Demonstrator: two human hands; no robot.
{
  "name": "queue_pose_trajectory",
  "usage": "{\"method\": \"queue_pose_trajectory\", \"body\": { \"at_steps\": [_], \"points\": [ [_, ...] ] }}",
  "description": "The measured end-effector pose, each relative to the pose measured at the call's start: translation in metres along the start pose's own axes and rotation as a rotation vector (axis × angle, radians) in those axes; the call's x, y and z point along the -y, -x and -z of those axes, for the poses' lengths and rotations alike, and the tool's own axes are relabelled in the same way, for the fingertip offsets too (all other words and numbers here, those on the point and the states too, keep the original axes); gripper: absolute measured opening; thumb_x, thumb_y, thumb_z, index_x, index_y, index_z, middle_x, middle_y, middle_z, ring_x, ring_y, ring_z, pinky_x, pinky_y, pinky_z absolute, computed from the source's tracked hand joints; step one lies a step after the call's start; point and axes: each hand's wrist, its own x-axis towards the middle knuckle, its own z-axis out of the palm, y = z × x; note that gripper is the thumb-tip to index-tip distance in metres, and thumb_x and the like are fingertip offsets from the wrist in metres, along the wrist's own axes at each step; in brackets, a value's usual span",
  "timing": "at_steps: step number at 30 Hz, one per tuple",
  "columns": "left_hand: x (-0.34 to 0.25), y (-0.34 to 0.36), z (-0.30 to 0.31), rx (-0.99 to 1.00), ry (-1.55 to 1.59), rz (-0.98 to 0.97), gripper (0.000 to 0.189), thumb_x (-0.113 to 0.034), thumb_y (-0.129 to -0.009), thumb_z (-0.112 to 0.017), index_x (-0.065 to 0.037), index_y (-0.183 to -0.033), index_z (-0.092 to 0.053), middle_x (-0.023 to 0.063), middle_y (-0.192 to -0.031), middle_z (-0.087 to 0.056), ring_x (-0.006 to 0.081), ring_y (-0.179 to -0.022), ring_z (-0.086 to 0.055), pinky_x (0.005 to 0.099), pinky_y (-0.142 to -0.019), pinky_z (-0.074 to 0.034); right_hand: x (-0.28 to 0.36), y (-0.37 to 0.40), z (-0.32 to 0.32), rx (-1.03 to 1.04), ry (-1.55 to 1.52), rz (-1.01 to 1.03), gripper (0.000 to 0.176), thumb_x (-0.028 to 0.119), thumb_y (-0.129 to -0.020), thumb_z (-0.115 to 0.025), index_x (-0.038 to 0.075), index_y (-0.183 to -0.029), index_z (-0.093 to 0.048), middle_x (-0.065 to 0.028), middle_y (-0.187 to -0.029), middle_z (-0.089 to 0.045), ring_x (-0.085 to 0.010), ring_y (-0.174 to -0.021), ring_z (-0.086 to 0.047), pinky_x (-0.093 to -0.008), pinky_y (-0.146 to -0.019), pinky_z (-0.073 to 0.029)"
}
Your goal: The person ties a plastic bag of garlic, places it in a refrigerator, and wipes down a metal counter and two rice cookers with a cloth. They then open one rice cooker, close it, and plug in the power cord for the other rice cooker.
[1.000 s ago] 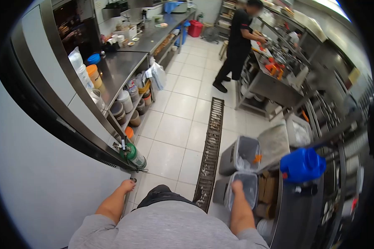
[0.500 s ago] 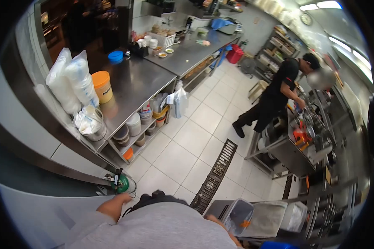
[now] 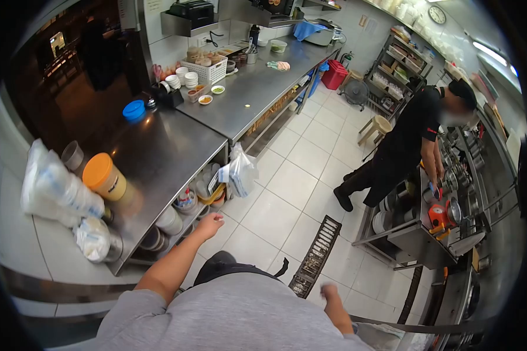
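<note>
My left hand [image 3: 209, 224] is swung forward over the tiled floor, fingers loosely curled in, with no object visible in it. It is nearest the tubs on the lower shelf and a clear plastic bag [image 3: 240, 171] hanging from the steel counter's corner, apart from both. Low on the right, my right hand [image 3: 332, 295] hangs beside my body near the floor drain grate [image 3: 316, 257]. Motion blurs its fingers, and nothing shows in it.
On the left steel counter [image 3: 175, 137] stand an orange-lidded tub [image 3: 104, 175], wrapped plastic stacks [image 3: 55, 184] and a blue lid [image 3: 133, 110]. A co-worker in black [image 3: 407, 140] leans over the right-hand worktop beside an orange scale [image 3: 438, 215]. A stool [image 3: 376, 126] stands behind.
My view has moved forward into the kitchen, and the grey bin has dropped out of sight. My left hand has swung forward. The co-worker's arms now reach lower over the worktop.
</note>
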Motion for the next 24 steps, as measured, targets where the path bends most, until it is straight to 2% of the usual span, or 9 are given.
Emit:
{"method": "queue_pose_trajectory", "body": {
  "at_steps": [2, 4, 6, 9, 16, 18, 21, 23, 24],
  "points": [
    [-0.018, -0.039, 0.011, -0.072, 0.032, -0.057, 0.035, -0.025, -0.08, -0.069, -0.005, -0.108, -0.064, 0.0135, -0.102, -0.066, 0.0262, -0.093, -0.063, 0.036, -0.082, -0.049, 0.11, -0.042, 0.067, -0.274, -0.092, 0.199, 0.029, 0.03, -0.081, -0.058, 0.004, -0.078, -0.071, -0.0176, -0.077, -0.068, -0.0299, -0.076, -0.067, -0.0411, -0.071, -0.053],
    [-0.065, -0.087, 0.037, -0.141, 0.081, -0.057, 0.034, -0.021, -0.079, -0.07, -0.005, -0.109, -0.064, 0.0135, -0.101, -0.065, 0.026, -0.092, -0.063, 0.0359, -0.081, -0.05, 0.224, -0.038, 0.129, -0.274, -0.252, 0.321, 0.037, 0.028, -0.076, -0.068, 0.008, -0.108, -0.067, -0.0176, -0.093, -0.069, -0.0312, -0.088, -0.066, -0.0378, -0.082, -0.051],
    [-0.074, -0.158, 0.044, -0.287, -0.01, -0.212, 0.032, -0.015, -0.077, -0.069, -0.005, -0.108, -0.063, 0.0127, -0.097, -0.064, 0.0252, -0.088, -0.063, 0.036, -0.08, -0.05, 0.305, -0.031, 0.166, -0.287, -0.24, 0.463, 0.041, 0.028, -0.078, -0.069, 0.009, -0.114, -0.064, -0.0172, -0.097, -0.068, -0.0304, -0.089, -0.066, -0.0385, -0.081, -0.052],
    [-0.141, -0.248, 0.076, -0.199, -0.012, -0.233, 0.032, -0.013, -0.078, -0.068, -0.007, -0.108, -0.062, 0.014, -0.103, -0.059, 0.0288, -0.09, -0.061, 0.0378, -0.08, -0.049, 0.368, -0.024, 0.172, -0.262, -0.202, 0.526, 0.037, 0.026, -0.082, -0.069, 0.01, -0.115, -0.063, -0.0095, -0.091, -0.069, -0.0227, -0.081, -0.066, -0.0338, -0.073, -0.052],
    [-0.176, -0.508, 0.088, -0.331, -0.323, -0.416, 0.037, -0.01, -0.081, -0.063, -0.006, -0.117, -0.056, 0.0178, -0.119, -0.054, 0.0354, -0.114, -0.051, 0.04, -0.099, -0.042, 0.276, -0.059, 0.035, 0.043, 0.094, 0.36, 0.037, 0.038, -0.081, -0.067, 0.011, -0.107, -0.067, -0.0102, -0.095, -0.069, -0.0289, -0.089, -0.066, -0.038, -0.078, -0.052],
    [-0.168, -0.561, 0.084, -0.313, -0.375, -0.422, 0.038, -0.013, -0.082, -0.062, -0.007, -0.119, -0.055, 0.0184, -0.12, -0.054, 0.0362, -0.115, -0.05, 0.0398, -0.1, -0.041, 0.281, -0.003, 0.041, 0.126, 0.034, 0.05, 0.038, 0.04, -0.079, -0.067, 0.011, -0.103, -0.069, -0.0097, -0.098, -0.069, -0.0297, -0.092, -0.065, -0.0396, -0.08, -0.051],
    [-0.155, -0.604, 0.067, -0.08, -0.364, -0.347, 0.008, -0.005, -0.075, -0.062, -0.001, -0.081, -0.06, 0.022, -0.087, -0.062, 0.0384, -0.083, -0.061, 0.0453, -0.073, -0.047, 0.287, 0.018, 0.04, -0.088, -0.665, -0.191, 0.023, 0.025, -0.084, -0.065, 0.004, -0.091, -0.068, -0.008, -0.07, -0.065, -0.0156, -0.064, -0.062, -0.0316, -0.057, -0.05],
    [-0.162, -0.595, 0.039, -0.124, -0.41, -0.574, 0.007, -0.008, -0.079, -0.061, -0.001, -0.078, -0.059, 0.0196, -0.076, -0.062, 0.0356, -0.07, -0.061, 0.0431, -0.065, -0.048, 0.347, 0.04, 0.094, -0.308, -0.897, -0.203, 0.018, 0.018, -0.084, -0.065, 0.002, -0.094, -0.066, -0.0058, -0.075, -0.064, -0.0117, -0.063, -0.059, -0.028, -0.053, -0.046],
    [-0.171, -0.581, 0.018, 0.065, -0.348, -0.508, 0.007, -0.008, -0.079, -0.062, -0.001, -0.08, -0.061, 0.0177, -0.076, -0.063, 0.0309, -0.068, -0.062, 0.0402, -0.063, -0.048, 0.371, 0.037, 0.112, -0.339, -1.085, -0.203, 0.021, 0.015, -0.085, -0.063, 0.002, -0.1, -0.065, -0.0053, -0.081, -0.065, -0.0116, -0.065, -0.059, -0.0268, -0.056, -0.047]
  ]
}}
